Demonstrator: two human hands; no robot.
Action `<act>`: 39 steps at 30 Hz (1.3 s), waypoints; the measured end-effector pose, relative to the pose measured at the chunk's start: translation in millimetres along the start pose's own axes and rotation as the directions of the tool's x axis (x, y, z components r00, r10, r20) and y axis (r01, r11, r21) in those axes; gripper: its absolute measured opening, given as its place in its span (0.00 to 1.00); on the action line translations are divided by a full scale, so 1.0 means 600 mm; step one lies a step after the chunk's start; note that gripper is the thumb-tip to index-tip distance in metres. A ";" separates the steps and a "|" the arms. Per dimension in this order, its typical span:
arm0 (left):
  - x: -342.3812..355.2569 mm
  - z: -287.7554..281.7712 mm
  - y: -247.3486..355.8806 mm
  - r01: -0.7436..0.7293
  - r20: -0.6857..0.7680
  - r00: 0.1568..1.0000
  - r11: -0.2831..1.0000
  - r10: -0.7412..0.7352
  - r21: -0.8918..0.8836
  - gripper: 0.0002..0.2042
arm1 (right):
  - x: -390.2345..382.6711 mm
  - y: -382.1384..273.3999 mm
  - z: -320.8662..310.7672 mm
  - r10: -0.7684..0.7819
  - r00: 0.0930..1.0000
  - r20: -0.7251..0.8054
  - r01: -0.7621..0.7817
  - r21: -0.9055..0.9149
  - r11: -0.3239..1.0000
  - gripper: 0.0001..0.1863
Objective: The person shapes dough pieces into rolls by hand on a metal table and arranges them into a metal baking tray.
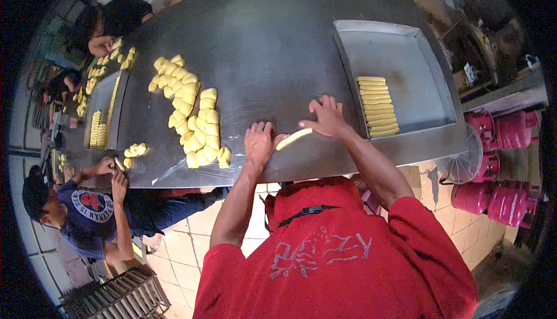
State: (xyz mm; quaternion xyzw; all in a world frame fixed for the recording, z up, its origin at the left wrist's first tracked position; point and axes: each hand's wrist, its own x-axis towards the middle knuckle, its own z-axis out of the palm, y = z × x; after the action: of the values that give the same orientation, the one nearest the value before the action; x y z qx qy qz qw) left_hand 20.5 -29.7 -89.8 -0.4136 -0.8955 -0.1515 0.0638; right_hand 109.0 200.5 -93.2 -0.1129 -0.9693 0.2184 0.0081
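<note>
A pale yellow dough roll [294,138] lies diagonally on the steel table [261,40] between my hands. My left hand [260,142] rests at its lower left end, fingers bent and slightly apart, thumb beside the dough. My right hand [328,116] is spread at the upper right end, its thumb near the tip. Left of my hands is a loose group of dough pieces [188,101]. To the right, a metal tray [423,75] holds several parallel dough rolls [377,104] along its left side.
A co-worker [87,220] handles dough at the left, beside another tray [122,87]; more people [122,17] are at the far left. Pink gas cylinders [510,203] and a fan [464,156] stand right of the table, above a tiled floor. A metal rack [122,296] is lower left.
</note>
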 end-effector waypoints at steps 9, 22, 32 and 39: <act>-0.045 -0.011 0.020 0.049 0.015 0.999 0.967 -0.047 -0.250 0.17 | 0.005 0.002 0.020 -0.187 0.982 0.016 0.182 0.162 0.970 0.16; 0.069 -0.010 -0.110 0.226 0.255 0.956 0.921 -0.146 -0.319 0.16 | 0.065 -0.050 0.018 -0.087 0.981 -0.175 0.156 0.434 0.887 0.09; 0.171 -0.084 -0.323 0.741 0.097 0.669 0.671 -0.737 -0.006 0.23 | -0.052 0.021 0.047 -0.014 0.972 -0.235 0.077 0.262 0.962 0.12; 0.193 -0.050 -0.301 0.712 0.179 0.693 0.702 -0.698 -0.015 0.21 | -0.051 0.042 0.046 -0.053 0.969 -0.240 0.111 0.234 0.966 0.13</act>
State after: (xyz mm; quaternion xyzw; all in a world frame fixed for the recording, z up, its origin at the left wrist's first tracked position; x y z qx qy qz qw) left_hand -191.9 -66.3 -73.3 -0.0514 -0.9805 -0.1678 -0.0885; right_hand 142.5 204.5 -127.7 -0.0953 -0.9311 0.3214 0.1439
